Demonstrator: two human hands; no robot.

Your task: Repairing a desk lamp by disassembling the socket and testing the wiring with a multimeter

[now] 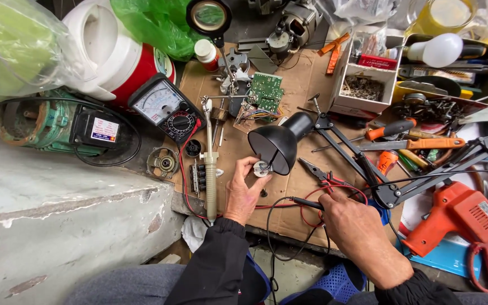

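Observation:
My left hand (245, 192) pinches a small round silver part (261, 169) just under the shade of a black desk lamp (280, 144). My right hand (348, 220) rests on the cardboard mat (306, 85) and grips a black test probe (306, 202) whose tip points left toward the part. Red and black leads (186, 169) run from the probes to an analog multimeter (166, 107) at the left. A soldering iron (210, 169) lies upright in view just left of my left hand.
A green circuit board (266, 90) and a magnifier on a stand (209, 16) sit behind the lamp. Pliers (317, 170), screwdrivers (419, 144), an orange glue gun (458, 217), a parts box with a white bulb (439, 49), a red-and-white jug (117, 51) and a green motor (46, 124) crowd around.

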